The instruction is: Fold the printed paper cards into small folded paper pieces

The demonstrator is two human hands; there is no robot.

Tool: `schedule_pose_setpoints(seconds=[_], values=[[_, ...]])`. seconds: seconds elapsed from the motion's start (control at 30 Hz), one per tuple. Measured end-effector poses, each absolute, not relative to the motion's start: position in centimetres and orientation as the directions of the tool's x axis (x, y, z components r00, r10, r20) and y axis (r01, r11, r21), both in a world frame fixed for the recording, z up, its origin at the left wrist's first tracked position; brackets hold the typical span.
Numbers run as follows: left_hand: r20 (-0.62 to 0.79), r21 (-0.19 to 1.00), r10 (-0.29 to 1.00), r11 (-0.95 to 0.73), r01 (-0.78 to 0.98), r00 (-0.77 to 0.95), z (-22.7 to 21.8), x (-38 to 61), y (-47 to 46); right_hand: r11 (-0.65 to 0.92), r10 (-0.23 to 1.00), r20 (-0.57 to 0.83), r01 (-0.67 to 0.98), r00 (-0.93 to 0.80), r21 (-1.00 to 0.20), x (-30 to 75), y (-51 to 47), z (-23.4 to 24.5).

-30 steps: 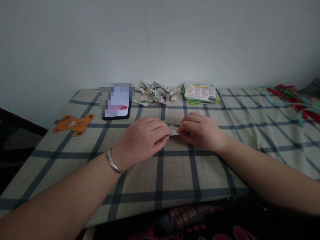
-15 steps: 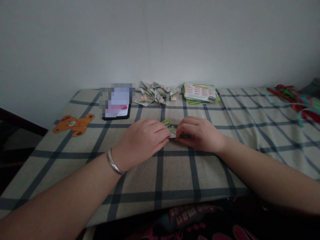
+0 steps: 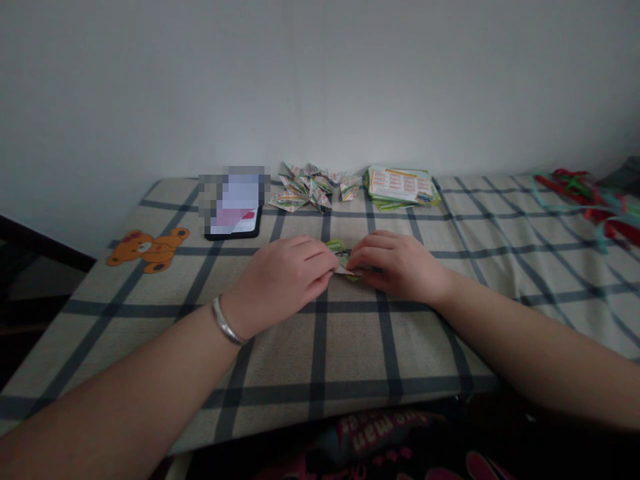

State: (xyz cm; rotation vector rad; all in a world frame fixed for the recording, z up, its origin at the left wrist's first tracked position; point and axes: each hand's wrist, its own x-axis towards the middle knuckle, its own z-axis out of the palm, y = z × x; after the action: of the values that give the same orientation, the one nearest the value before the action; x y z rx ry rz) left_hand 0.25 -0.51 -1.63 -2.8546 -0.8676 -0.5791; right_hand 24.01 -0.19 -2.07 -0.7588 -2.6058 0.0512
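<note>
A small piece of printed green and white paper [image 3: 345, 261] lies on the checked tablecloth [image 3: 350, 347] between my two hands. My left hand [image 3: 280, 283], a silver bracelet on its wrist, pinches the paper's left side with curled fingers. My right hand [image 3: 400, 267] presses and pinches its right side with the fingers closed. Most of the paper is hidden under my fingers.
A pile of folded paper pieces [image 3: 310, 187] lies at the back by the wall, a stack of printed sheets [image 3: 401, 186] to its right. A phone [image 3: 235, 210] lies at the back left. A bear print [image 3: 147, 249] marks the cloth. Red and green ribbons [image 3: 590, 197] lie far right.
Both hands shifted slightly on the paper. The right fingers moved a little left and the paper now looks more folded up between the fingertips.
</note>
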Motion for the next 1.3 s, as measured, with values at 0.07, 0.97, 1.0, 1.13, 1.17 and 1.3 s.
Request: schedule_pose_setpoints(seconds=[0.07,0.97,1.0,1.13,1.17,1.3], values=[[0.410,0.056,0.499,-0.849,0.525,0.764,-1.7,0.2,-0.4,0.847,0.525,0.378,0.512,-0.763,-0.143,24.1,-0.1,-2.1],[0.281,0.149,0.548,-0.836,0.528,0.788,-2.4,-0.2,0.7,0.876,0.439,0.333,0.480,-0.835,0.049,23.8,0.0,-2.0],[0.280,0.153,0.550,-0.835,0.529,0.787,-2.4,-0.2,0.7,0.878,0.433,0.337,0.476,-0.836,0.053,23.7,-0.1,-2.0],[0.291,0.174,0.541,-0.841,0.512,0.789,-2.5,-0.2,0.8,0.883,0.439,0.327,0.468,-0.837,0.014,23.6,-0.3,-1.9],[0.298,0.176,0.539,-0.842,0.509,0.788,-2.6,-0.2,0.8,0.883,0.444,0.321,0.469,-0.836,0.001,23.5,-0.4,-1.9],[0.317,0.186,0.530,-0.848,0.497,0.786,-2.6,0.0,0.8,0.881,0.455,0.306,0.473,-0.836,-0.016,23.5,-0.5,-1.8]])
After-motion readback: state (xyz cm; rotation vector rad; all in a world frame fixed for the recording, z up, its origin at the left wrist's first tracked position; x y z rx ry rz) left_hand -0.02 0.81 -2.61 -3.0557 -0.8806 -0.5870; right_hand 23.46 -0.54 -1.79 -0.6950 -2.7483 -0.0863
